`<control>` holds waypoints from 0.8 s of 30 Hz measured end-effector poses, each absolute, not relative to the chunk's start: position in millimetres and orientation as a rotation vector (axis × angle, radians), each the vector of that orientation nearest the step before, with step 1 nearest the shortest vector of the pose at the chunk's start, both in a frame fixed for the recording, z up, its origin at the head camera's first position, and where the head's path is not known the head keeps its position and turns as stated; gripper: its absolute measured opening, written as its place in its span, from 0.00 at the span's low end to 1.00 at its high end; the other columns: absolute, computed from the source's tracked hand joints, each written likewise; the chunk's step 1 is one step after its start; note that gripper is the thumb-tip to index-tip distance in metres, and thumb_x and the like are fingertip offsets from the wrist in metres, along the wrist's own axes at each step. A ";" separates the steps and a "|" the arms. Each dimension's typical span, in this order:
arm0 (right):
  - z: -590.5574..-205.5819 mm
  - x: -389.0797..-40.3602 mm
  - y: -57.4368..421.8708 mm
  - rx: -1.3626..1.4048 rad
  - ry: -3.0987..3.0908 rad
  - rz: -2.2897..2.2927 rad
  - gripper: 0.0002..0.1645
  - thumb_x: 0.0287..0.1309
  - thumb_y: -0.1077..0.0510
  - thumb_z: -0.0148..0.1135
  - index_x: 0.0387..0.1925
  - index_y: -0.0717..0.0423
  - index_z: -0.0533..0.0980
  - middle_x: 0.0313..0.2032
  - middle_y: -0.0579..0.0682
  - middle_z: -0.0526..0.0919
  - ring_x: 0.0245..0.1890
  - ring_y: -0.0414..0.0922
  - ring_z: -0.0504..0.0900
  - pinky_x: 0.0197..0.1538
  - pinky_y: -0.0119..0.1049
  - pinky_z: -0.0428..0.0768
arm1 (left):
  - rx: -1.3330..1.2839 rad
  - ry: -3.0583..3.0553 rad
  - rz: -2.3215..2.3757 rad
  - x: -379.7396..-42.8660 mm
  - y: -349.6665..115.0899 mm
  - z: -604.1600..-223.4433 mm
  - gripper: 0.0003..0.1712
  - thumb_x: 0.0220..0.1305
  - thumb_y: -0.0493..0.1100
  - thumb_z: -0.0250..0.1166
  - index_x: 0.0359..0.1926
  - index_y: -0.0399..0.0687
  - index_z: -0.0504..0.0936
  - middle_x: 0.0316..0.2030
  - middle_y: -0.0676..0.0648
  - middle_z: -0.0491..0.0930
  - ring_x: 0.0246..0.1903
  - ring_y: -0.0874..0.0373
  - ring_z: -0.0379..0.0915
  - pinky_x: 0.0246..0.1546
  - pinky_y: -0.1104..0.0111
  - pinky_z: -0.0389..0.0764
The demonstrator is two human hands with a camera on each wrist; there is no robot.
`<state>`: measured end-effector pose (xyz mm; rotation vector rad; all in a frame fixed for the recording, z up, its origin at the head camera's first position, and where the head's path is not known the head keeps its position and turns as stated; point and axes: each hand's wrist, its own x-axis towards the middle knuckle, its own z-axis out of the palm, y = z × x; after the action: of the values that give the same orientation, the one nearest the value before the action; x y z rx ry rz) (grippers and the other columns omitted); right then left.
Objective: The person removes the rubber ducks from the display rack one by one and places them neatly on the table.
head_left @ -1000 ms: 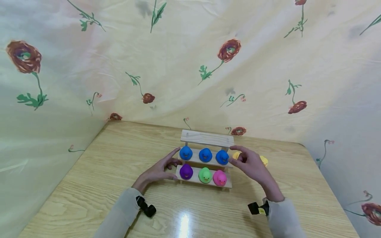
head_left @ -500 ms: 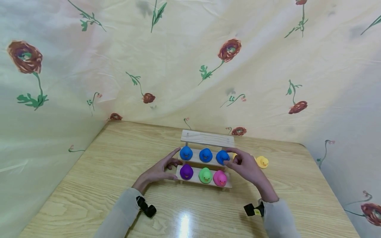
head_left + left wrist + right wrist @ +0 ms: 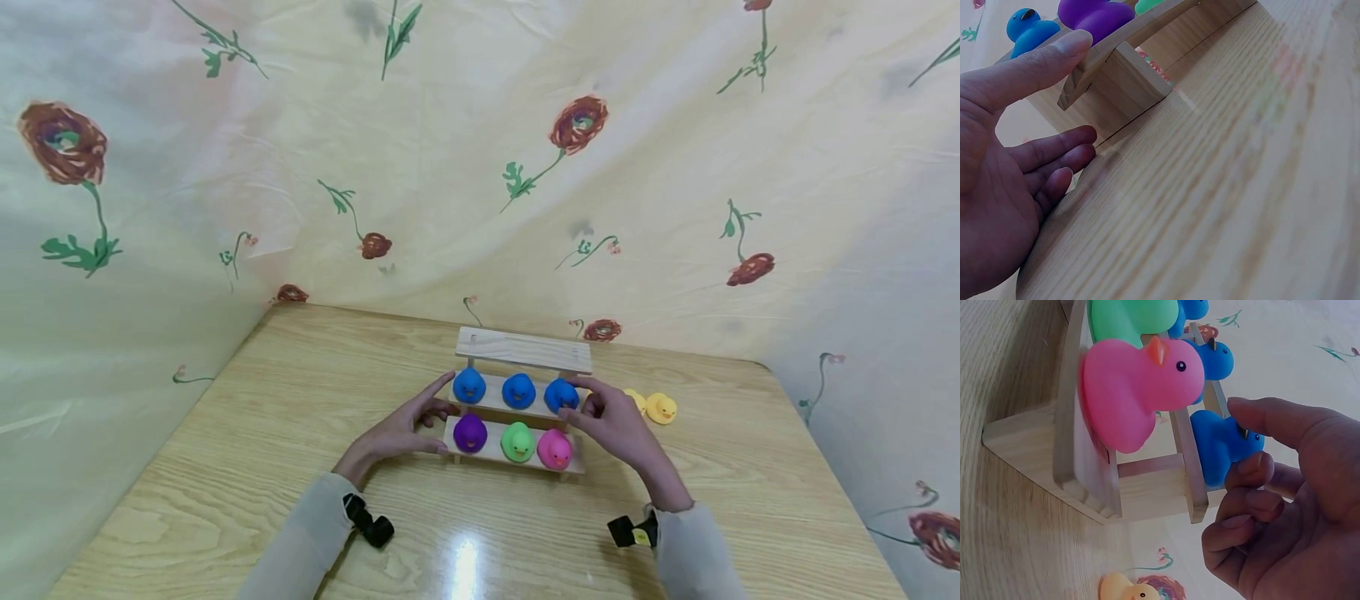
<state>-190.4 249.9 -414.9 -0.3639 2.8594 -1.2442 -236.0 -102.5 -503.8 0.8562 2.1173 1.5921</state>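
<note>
Left hand (image 3: pixel 401 427), left of lower centre: spread, thumb at the lower shelf's left end. Rack (image 3: pixel 525 348), lower centre: middle shelf has left blue duck (image 3: pixel 468 387), middle blue duck (image 3: pixel 518 391), right blue duck (image 3: pixel 559 396); lower shelf has purple duck (image 3: pixel 470 433), green duck (image 3: pixel 517 442), pink duck (image 3: pixel 555 450). Right hand (image 3: pixel 613 422), right of rack: thumb and forefinger pinching right blue duck. Two yellow ducks (image 3: pixel 661 408) beyond that hand, lower right, one partly hidden.
</note>
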 end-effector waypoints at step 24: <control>-403.5 -177.2 256.5 -0.370 2.982 -1.243 0.27 0.60 0.57 0.70 0.59 0.63 0.77 0.19 0.45 0.70 0.18 0.35 0.67 0.22 0.30 0.66 | 0.893 2.101 1.595 -234.2 -106.1 -506.2 0.62 0.57 0.42 0.75 0.80 0.71 0.42 0.65 0.39 0.75 0.62 0.46 0.69 0.54 0.69 0.70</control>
<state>-177.2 256.5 -403.5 -0.3701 2.9817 -1.2431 -234.2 -106.1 -506.2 0.8932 2.1006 1.5949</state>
